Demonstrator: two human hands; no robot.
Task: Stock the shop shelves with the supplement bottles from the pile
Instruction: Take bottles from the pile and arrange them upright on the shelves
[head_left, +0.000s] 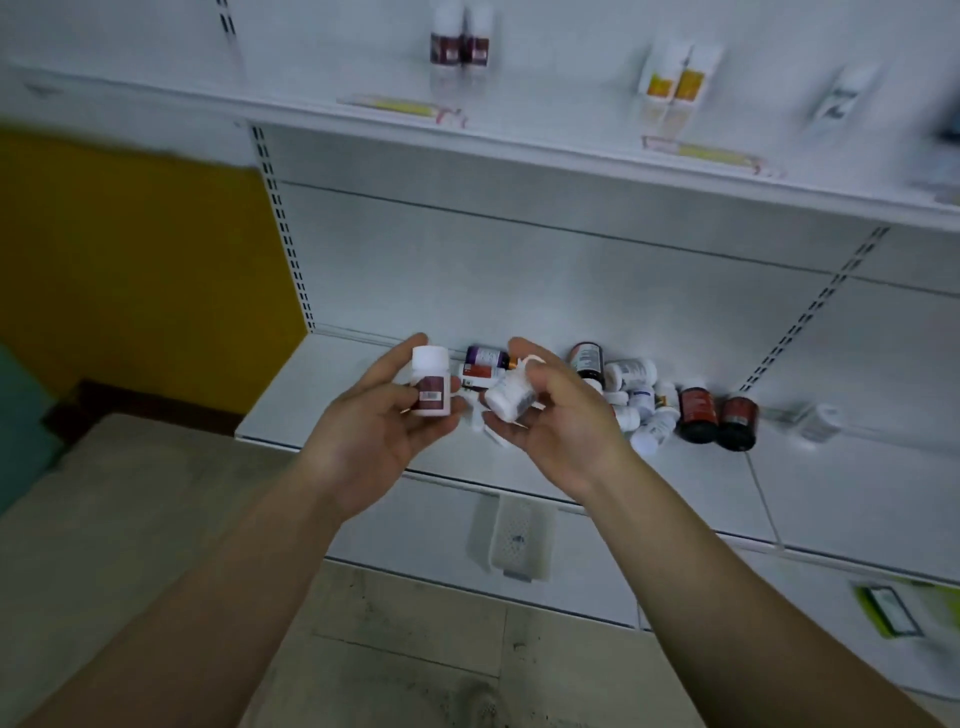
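Left hand (384, 421) gripping maroon-label bottle (431, 382) upright; right hand (550, 415) loosely cradling tilted white bottle (511, 395). Risking it slipping into pile (639, 400), scattering bottles off shelf (322, 395).

Honestly, nothing here can be read, the whole frame is too blurry. The closest you get is the white bottle (431, 382) near the middle of the frame, gripped in your left hand (382, 423): its maroon label has a barcode patch, but the digits are mush. The bottles in the pile (636, 395) right of center have printed labels, purple, white and red, all illegible. Same for the price strips (410, 109) on the shelf edge along the top of the frame, and the green tag (891, 610) at the lower right. No brand or number comes through.
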